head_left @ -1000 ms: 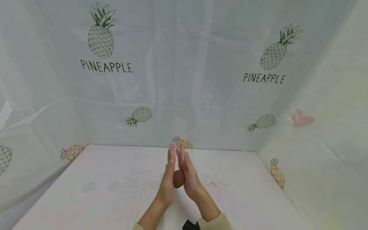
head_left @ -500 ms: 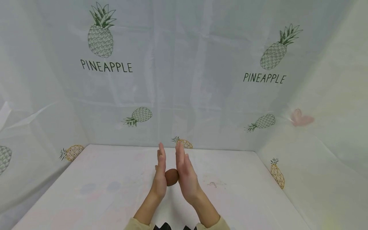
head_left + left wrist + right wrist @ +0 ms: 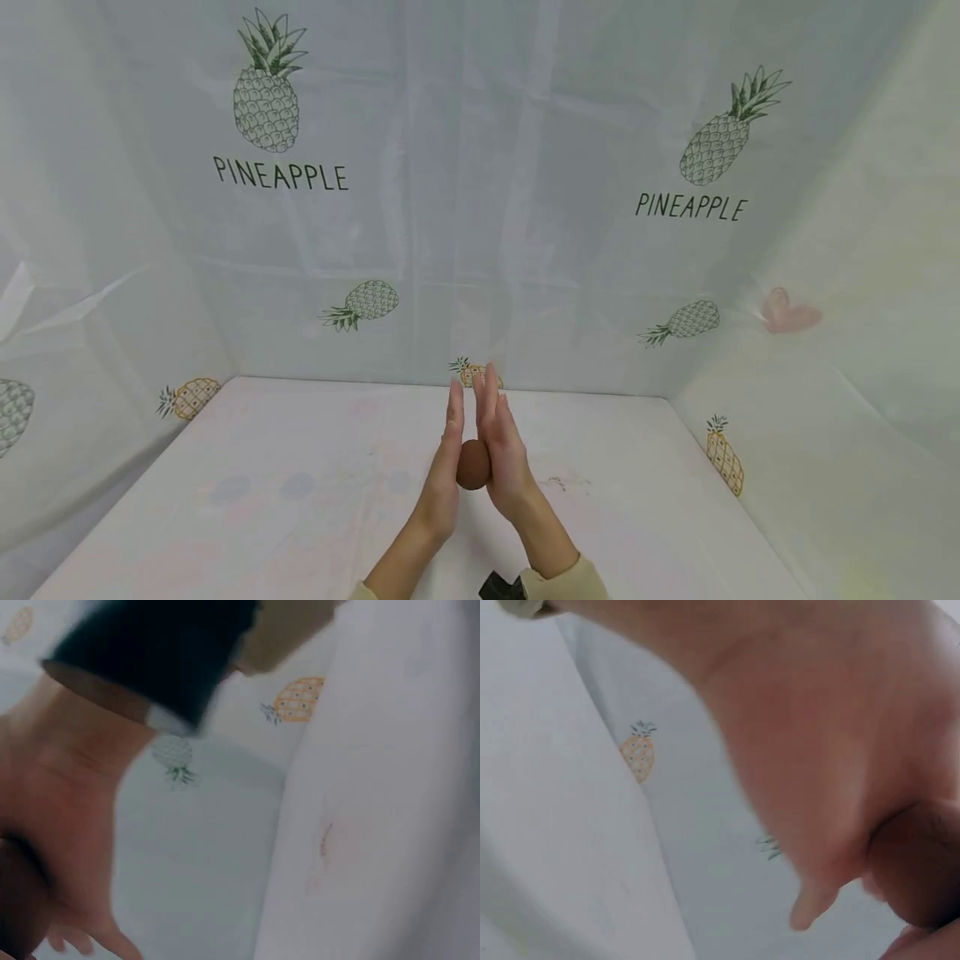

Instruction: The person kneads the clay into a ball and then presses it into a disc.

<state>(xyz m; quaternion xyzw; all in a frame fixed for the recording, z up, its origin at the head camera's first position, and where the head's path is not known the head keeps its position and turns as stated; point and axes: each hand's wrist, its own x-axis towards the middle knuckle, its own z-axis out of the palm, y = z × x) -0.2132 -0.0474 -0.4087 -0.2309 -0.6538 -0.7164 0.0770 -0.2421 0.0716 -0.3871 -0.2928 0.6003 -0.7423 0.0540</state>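
Observation:
A smooth brown ball (image 3: 474, 465), which looks like clay or dough, sits between two facing palms above the table. My left hand (image 3: 441, 479) is upright with straight fingers, its palm against the ball's left side. From the other side, my right hand (image 3: 510, 467) presses its palm on the ball, fingers extended and pointing away from me. The fingertips of the two hands stand a little apart. In the left wrist view the ball (image 3: 19, 900) is dark and cut by the frame's edge. The right wrist view shows the ball (image 3: 919, 866) close up at the heel of a palm.
Beneath the hands spreads a white table (image 3: 300, 517) with faint coloured stains and a few reddish marks (image 3: 557, 482) right of the hands. A white curtain (image 3: 480, 208) printed with pineapples encloses the back and sides. A black wrist device (image 3: 501, 587) shows at the right cuff.
Both hands and the ball shifted left by half a second ago, then came back right, now slightly right of where they began. The palms have slid against each other with the ball between them.

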